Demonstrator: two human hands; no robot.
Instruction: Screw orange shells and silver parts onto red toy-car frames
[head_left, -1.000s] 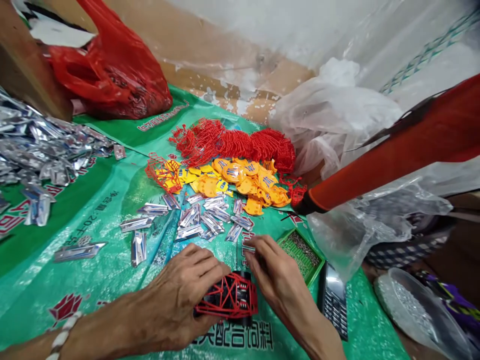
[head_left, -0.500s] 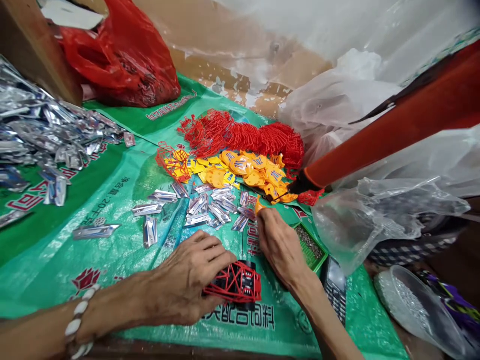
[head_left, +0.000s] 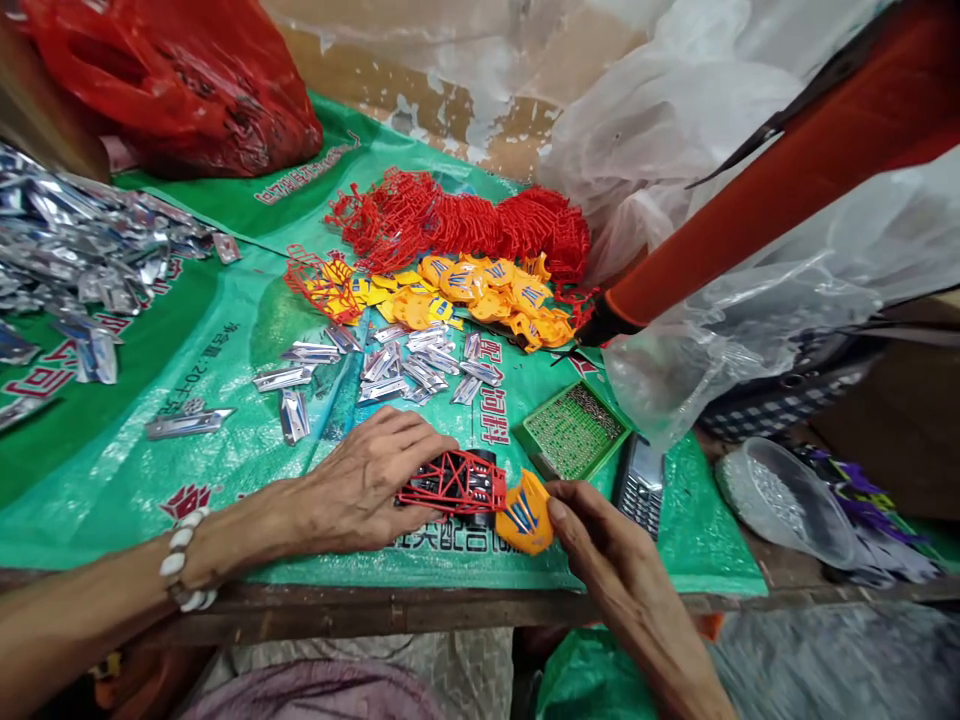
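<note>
My left hand (head_left: 366, 478) rests on the green woven sheet (head_left: 225, 330) and grips the near end of a small red lattice toy car frame (head_left: 454, 482). My right hand (head_left: 592, 540) pinches an orange plastic piece (head_left: 525, 513) with blue stripes and holds it right against the frame's right end. Farther back lie a pile of the same orange pieces (head_left: 480, 300), a heap of red lattice frames (head_left: 457, 222) and scattered silver foil-like parts (head_left: 405, 362).
A green tray of tiny screws (head_left: 576, 430) and a keypad phone (head_left: 641, 487) sit right of my hands. An orange-red tube (head_left: 757, 190) crosses above clear plastic bags (head_left: 697, 340). A red bag (head_left: 172, 80) and a big silver pile (head_left: 67, 250) lie at the left; a clear bowl (head_left: 780, 500) stands right.
My right hand reached out to the orange pile, took one orange piece and brought it back to the red frame. My left hand stayed on the frame. The view tilted down.
</note>
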